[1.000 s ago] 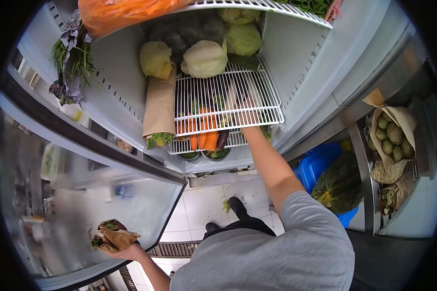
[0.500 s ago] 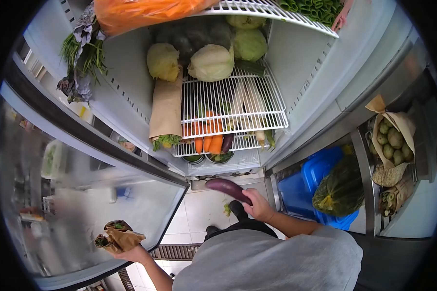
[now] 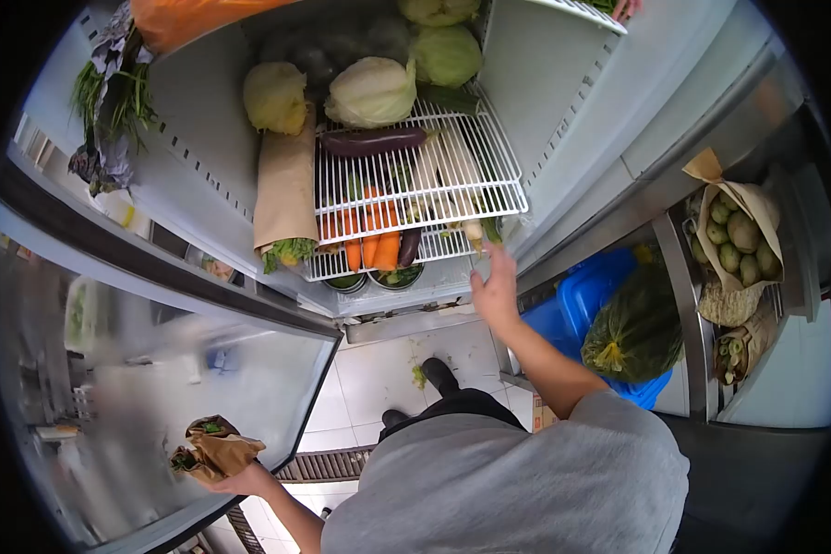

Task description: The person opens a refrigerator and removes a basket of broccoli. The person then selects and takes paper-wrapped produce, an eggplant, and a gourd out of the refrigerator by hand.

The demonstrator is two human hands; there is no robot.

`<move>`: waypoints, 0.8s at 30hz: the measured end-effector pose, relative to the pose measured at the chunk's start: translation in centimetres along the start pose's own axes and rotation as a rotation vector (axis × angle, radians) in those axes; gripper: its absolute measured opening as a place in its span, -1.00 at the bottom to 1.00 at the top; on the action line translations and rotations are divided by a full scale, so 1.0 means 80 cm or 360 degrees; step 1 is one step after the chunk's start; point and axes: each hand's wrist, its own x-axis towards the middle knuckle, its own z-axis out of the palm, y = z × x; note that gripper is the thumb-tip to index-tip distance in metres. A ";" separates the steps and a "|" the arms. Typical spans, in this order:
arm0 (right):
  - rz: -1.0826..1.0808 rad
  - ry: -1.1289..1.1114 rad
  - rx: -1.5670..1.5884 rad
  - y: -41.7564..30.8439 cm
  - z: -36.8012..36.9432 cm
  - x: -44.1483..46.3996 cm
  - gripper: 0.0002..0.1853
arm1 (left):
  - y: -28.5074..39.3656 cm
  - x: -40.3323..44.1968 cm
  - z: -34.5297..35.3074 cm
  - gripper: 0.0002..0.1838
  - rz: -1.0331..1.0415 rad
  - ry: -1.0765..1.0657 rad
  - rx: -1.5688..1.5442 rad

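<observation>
An eggplant (image 3: 371, 142) lies crosswise on the white wire shelf (image 3: 489, 196), in front of a pale cabbage (image 3: 371, 93). My right hand (image 3: 497, 294) is in front of the fridge, below the shelf's right front corner, with nothing in it and its fingers apart. At the lower left my left hand (image 3: 247, 481) grips a brown paper wrap (image 3: 223, 454) with green leaves showing at its ends. The wrap is beside the glass fridge door (image 3: 249, 397). Carrots (image 3: 385, 247) and white radishes (image 3: 448, 166) show on the rack below.
A long paper roll of greens (image 3: 286, 189) rests on the shelf's left side. On the right are a blue crate (image 3: 577, 300), a full green plastic bag (image 3: 632, 328) and a paper bag of round green produce (image 3: 740, 235). Leaf scraps (image 3: 419, 376) lie on the floor.
The eggplant has gone from my right hand onto the wire shelf. My right hand is now empty and closer to the fridge. My left hand still holds the paper wrap.
</observation>
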 end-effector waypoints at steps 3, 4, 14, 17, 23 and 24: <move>0.0106 0.0135 -0.0198 0.020 0.022 0.041 -0.53 | 0.014 0.002 -0.002 -0.12 -0.0028 0.0008 0.0029; 0.0213 -0.0006 -0.0321 0.022 0.025 0.051 -0.55 | 0.014 0.002 -0.001 -0.12 -0.0024 0.0011 -0.0009; -0.0018 0.0063 -0.0392 0.034 0.085 0.104 -0.68 | 0.027 0.002 -0.002 -0.07 0.0000 0.0066 0.0113; 0.0212 0.0300 -0.0273 0.054 0.099 0.109 -0.72 | 0.023 0.002 0.002 -0.05 0.0004 0.0065 -0.0052; 0.1284 0.1166 0.1410 0.041 0.128 0.129 -0.73 | 0.023 0.004 0.000 -0.04 0.0008 0.0056 0.0023; 0.1340 0.1124 0.1510 0.021 0.117 0.132 -0.73 | 0.022 0.006 0.001 -0.04 0.0027 0.0068 0.0047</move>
